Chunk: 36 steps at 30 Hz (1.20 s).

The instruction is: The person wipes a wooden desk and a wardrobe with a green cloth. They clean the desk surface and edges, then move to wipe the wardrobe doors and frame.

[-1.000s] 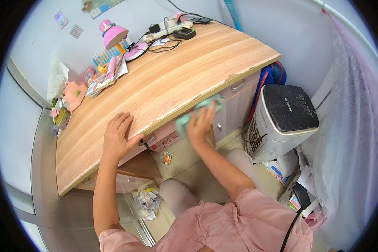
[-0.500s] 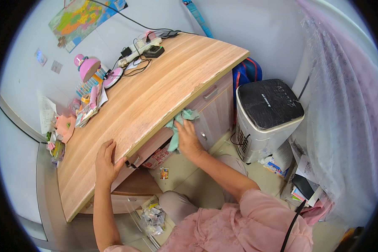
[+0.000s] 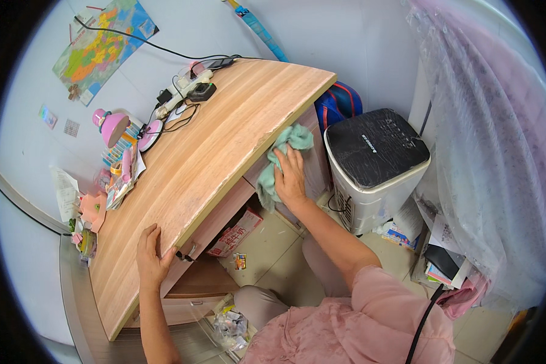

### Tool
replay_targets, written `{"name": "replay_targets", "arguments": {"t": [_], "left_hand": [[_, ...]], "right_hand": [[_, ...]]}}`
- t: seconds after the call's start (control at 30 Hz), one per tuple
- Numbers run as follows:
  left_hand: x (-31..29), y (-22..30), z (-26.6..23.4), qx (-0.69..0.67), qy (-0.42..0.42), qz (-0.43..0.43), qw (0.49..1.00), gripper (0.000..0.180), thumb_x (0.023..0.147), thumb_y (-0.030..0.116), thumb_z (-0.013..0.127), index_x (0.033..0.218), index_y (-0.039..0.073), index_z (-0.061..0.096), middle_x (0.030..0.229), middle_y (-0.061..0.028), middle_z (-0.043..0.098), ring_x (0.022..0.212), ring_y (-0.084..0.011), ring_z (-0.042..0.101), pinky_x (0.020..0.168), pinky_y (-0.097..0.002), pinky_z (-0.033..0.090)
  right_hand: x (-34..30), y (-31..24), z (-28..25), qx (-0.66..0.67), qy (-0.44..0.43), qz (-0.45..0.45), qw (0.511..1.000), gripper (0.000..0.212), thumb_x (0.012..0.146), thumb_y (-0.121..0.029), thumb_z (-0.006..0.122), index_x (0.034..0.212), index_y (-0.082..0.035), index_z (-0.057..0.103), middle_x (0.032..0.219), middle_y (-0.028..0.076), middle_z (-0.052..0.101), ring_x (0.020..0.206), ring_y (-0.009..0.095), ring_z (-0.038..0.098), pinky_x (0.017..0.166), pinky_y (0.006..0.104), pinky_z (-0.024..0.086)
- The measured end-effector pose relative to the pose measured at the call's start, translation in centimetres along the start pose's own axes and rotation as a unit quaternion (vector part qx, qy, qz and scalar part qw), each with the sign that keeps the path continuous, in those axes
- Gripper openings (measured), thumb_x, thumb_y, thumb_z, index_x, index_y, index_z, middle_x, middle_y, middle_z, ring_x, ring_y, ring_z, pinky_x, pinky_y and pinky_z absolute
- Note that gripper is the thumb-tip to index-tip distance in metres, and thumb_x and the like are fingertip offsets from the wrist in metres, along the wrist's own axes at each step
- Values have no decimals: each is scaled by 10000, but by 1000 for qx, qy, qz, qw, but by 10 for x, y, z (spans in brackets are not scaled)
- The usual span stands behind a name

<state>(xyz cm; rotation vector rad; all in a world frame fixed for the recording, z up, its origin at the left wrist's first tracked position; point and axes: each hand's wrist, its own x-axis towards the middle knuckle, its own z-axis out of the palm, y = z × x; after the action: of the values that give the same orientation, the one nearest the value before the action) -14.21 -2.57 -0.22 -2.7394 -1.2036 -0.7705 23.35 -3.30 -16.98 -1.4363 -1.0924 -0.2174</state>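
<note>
A wooden desk (image 3: 224,130) with a worn, chipped front edge slants across the view. My left hand (image 3: 152,259) rests at the desk's front edge, its fingers laid over the top and its thumb by the edge. Under that edge my right hand (image 3: 292,181) grips a crumpled green cloth (image 3: 297,137) and presses it against the drawer and cabinet front (image 3: 312,155). Part of the cloth hangs below the fingers. The cloth covers the drawer's handle, if one is there.
A white appliance with a black top (image 3: 376,148) stands right of the desk, beside a pale curtain (image 3: 473,151). A pink lamp (image 3: 113,128), power strip (image 3: 182,94) and cables line the desk's back. A red-and-white box (image 3: 236,233) and a plastic bag (image 3: 229,330) lie below.
My right hand has moved the cloth up and right along the desk front, toward the far corner. My left hand stays at the edge. The whole view has shifted slightly.
</note>
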Motion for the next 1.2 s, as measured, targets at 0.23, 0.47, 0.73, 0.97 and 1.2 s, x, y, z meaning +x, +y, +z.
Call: {"name": "replay_targets", "arguments": {"t": [0.23, 0.47, 0.73, 0.97, 1.2], "left_hand": [[-1, 0, -2, 13, 0, -11, 1000, 553, 704, 251, 756, 1150, -28, 584, 1251, -198, 557, 1145, -384, 538, 974, -429, 439], [8, 0, 0, 19, -19, 20, 999, 514, 777, 235, 710, 1199, -18, 561, 1286, -201, 535, 1177, -354, 537, 986, -395, 458], [2, 2, -3, 34, 17, 24, 999, 567, 667, 223, 778, 1144, -18, 589, 1233, -195, 568, 1121, -387, 545, 957, -434, 444], [1, 5, -7, 7, 13, 6, 1000, 579, 651, 225, 785, 1138, -21, 593, 1232, -197, 571, 1116, -389, 548, 956, -438, 444], [5, 6, -9, 27, 20, 27, 999, 575, 657, 253, 783, 1131, -13, 595, 1222, -191, 571, 1113, -384, 547, 947, -444, 441]], "right_hand": [[58, 40, -13, 48, 94, 204, 973, 474, 918, -18, 469, 1388, -6, 416, 1421, 304, 348, 1328, 455, 318, 1102, 462, 279], [-34, 72, 33, 223, 14, 473, 853, 536, 898, 1, 467, 1426, -8, 377, 1454, 236, 359, 1349, 393, 341, 1118, 418, 271], [95, -53, -65, 25, 127, -5, 992, 504, 948, -266, 527, 1400, -63, 431, 1438, 244, 374, 1330, 420, 347, 1083, 489, 281], [139, -1, -49, -161, 79, -142, 973, 245, 914, -269, 509, 1017, -113, 668, 1184, 141, 593, 1194, 334, 498, 948, 492, 342], [234, 28, -61, -314, -139, 3, 939, 339, 933, -257, 430, 942, -59, 705, 1022, 166, 675, 1031, 342, 601, 985, 498, 381]]}}
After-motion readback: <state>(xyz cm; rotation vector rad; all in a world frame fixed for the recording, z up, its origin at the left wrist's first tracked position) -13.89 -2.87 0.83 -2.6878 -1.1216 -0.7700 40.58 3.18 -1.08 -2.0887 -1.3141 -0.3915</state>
